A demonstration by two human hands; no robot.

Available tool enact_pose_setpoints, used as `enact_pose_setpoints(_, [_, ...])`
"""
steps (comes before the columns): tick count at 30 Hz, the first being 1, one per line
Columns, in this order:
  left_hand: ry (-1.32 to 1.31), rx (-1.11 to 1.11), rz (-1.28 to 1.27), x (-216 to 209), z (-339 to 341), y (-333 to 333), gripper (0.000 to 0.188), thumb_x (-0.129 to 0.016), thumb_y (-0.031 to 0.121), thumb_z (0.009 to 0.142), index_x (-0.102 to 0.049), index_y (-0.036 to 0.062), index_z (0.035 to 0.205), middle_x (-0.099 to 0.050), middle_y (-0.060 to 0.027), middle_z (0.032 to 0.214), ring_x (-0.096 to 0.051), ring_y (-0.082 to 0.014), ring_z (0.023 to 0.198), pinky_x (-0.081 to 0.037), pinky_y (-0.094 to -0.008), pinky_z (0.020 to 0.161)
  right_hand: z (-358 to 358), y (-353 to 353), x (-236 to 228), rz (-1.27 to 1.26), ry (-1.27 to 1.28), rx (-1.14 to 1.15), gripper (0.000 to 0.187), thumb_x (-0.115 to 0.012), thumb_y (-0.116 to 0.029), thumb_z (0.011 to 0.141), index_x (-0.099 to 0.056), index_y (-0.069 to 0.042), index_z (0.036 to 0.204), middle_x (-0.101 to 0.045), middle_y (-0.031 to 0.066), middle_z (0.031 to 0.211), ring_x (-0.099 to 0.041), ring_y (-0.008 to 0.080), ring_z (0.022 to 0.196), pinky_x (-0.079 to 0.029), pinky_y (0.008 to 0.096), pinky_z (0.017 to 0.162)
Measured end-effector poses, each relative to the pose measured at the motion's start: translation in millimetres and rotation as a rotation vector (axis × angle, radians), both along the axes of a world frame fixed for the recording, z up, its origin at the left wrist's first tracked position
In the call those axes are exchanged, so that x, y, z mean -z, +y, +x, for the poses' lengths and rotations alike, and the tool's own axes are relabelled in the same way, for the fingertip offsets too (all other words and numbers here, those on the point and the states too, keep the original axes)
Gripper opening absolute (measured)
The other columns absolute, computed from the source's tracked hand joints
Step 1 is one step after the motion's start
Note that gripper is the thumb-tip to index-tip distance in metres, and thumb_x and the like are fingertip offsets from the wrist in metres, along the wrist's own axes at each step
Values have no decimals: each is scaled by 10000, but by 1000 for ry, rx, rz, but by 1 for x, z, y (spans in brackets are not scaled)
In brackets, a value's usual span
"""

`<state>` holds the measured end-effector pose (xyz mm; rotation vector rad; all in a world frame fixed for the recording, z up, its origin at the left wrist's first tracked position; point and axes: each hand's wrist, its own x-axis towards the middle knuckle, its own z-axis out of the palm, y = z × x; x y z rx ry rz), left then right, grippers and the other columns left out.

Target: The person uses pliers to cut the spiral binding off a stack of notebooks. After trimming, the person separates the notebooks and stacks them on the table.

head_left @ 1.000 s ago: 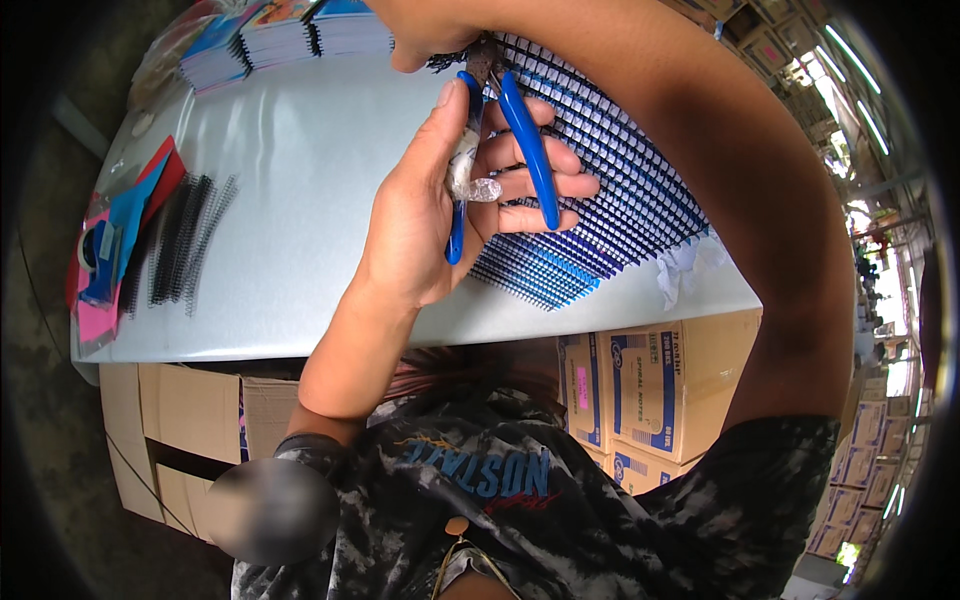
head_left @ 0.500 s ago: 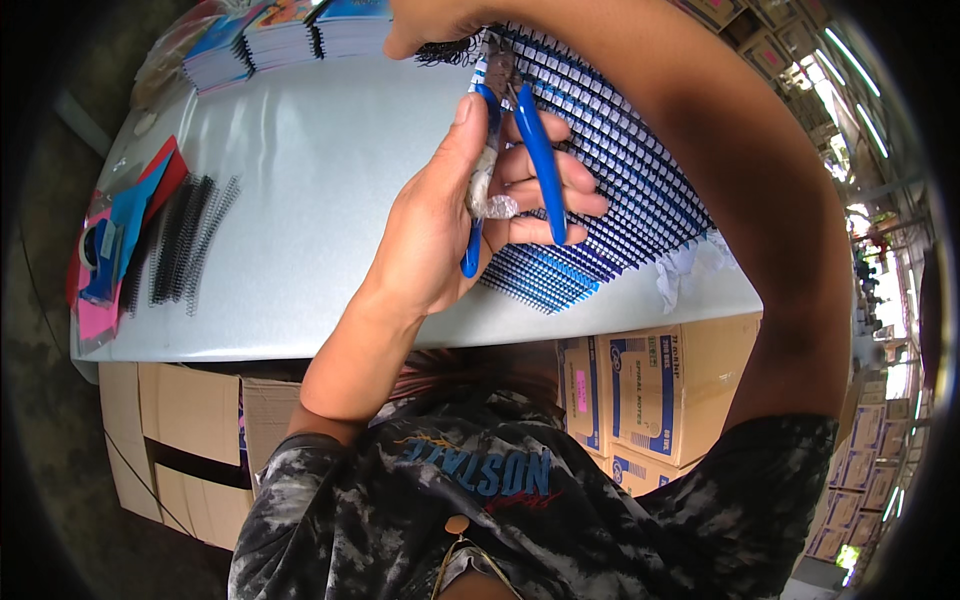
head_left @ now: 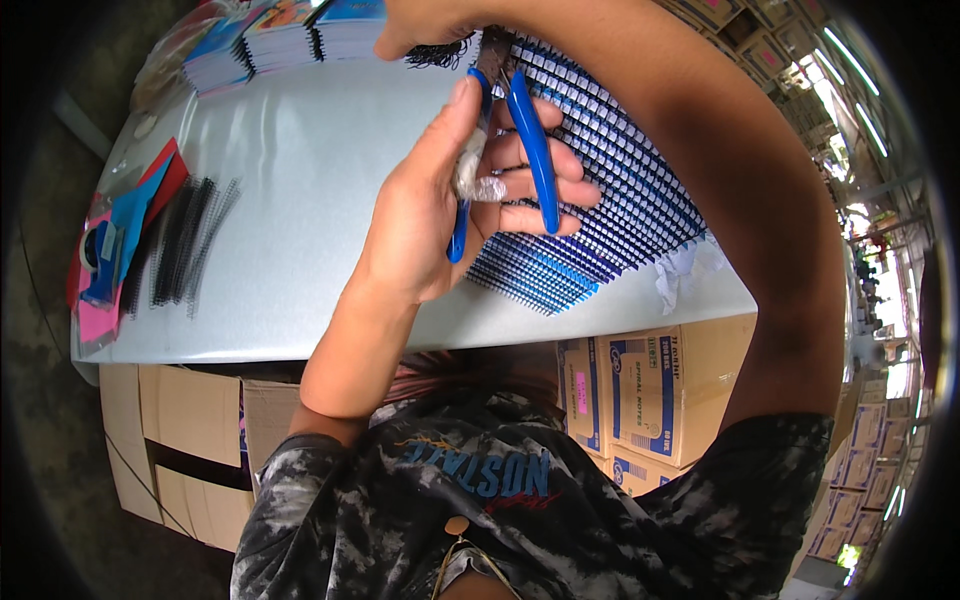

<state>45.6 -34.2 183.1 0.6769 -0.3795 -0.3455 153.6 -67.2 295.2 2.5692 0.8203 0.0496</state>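
Observation:
My left hand [head_left: 410, 215] holds cutting pliers with blue handles [head_left: 535, 150]. The handles are spread apart, and a clear wrapping [head_left: 485, 188] is bound around one of them. The fingers lie behind the far handle. The dark jaws point toward the upper edge, beside rows of spiral-bound notebooks [head_left: 620, 150] with black coils. My right hand [head_left: 425, 22] reaches across from the right and is partly cut off at the top edge. Beneath it lies a tangle of thin black coil pieces [head_left: 438, 55]. The right fingers are mostly hidden.
Notebook stacks [head_left: 285, 40] stand at the far left of the pale table [head_left: 290, 270]. Loose black coils [head_left: 190, 245] lie near a blue tape dispenser [head_left: 100, 265] and coloured sheets [head_left: 165, 180]. Crumpled white paper [head_left: 685, 270] rests at right. Cardboard boxes [head_left: 645, 400] sit below the table.
My left hand and the pliers have shifted slightly left and up. My right hand has moved a little to the left. The notebooks have stayed in place.

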Motion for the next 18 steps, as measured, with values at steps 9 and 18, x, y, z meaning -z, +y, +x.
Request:
enact_pose_setpoints(9, [-30,93,-67,9,-2,5,572,-232,522,964,-481,17,1065,-550,-93,739,-566,-202,631,-523,-313,567,19,-3,6,115,-59,-122,450,-577,-438,739,-703,-20,853,-663,183,892,-647,291,870,-504,374,771])
enact_pose_setpoints(18, [-114,174,-21,2,7,5,649,-205,519,955,-415,-27,1235,-579,-238,1069,-590,-390,1016,-490,-512,853,-5,-12,-13,516,208,98,427,-631,-370,707,-653,56,693,-626,168,641,-608,244,562,-490,351,536])
